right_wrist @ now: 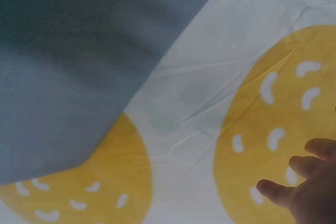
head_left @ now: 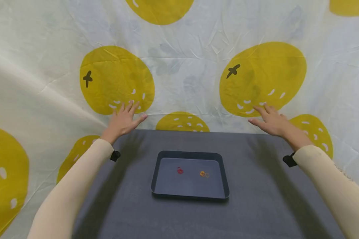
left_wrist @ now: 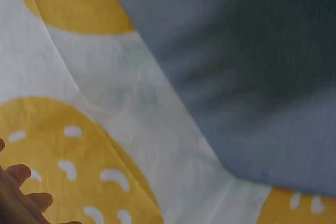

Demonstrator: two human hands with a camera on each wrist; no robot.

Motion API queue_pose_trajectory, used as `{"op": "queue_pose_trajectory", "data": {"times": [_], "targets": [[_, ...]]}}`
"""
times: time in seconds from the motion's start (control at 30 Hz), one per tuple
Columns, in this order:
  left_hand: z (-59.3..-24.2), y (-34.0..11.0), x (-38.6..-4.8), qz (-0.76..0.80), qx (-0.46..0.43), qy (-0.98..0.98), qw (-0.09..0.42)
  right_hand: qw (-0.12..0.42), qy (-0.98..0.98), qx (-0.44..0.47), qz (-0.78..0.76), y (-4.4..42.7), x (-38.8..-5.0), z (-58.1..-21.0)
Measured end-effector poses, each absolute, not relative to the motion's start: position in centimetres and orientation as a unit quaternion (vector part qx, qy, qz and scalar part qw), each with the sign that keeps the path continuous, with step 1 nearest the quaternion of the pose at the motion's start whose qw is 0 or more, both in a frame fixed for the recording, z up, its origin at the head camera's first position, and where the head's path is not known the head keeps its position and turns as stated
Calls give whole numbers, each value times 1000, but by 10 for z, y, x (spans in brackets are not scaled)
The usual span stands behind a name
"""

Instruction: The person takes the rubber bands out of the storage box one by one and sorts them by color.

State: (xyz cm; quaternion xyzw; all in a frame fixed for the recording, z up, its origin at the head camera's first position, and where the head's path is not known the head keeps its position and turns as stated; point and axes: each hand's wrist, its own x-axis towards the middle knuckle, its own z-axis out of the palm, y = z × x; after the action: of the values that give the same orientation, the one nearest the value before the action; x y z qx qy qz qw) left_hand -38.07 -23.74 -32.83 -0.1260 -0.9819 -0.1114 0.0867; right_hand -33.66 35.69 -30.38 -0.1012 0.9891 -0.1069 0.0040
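My left hand and right hand are up in the air, past the tray and off to its two sides, fingers spread, holding nothing. I think this is a ready step. Little red loops lie in the tray's left half, orange loops in its right half. Touching them calls for a reach down and a tiny pinch, I guess. Under the tray is a gray tabletop; behind it, a white cloth with big yellow fruit.
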Motion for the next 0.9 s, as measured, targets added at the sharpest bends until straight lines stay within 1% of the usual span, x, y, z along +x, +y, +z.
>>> {"op": "queue_pose_trajectory", "data": {"times": [0.13, 0.4, 0.53, 0.67, 0.9], "targets": [[-338, -228, -375, -148, -142, -975, 85, -1, 988, -112, -108, 345, -330, -304], [-362, -213, -365, -260, -182, -943, 104, -8, 980, -150, -127, 323, -320, -308], [-373, -208, -358, -306, -189, -929, 91, -22, 976, -176, -127, 314, -318, -309], [-382, -203, -350, -346, -178, -918, 79, -32, 973, -197, -113, 304, -315, -311], [-401, -196, -335, -414, -161, -894, 57, -38, 968, -219, -119, 285, -307, -317]]}}
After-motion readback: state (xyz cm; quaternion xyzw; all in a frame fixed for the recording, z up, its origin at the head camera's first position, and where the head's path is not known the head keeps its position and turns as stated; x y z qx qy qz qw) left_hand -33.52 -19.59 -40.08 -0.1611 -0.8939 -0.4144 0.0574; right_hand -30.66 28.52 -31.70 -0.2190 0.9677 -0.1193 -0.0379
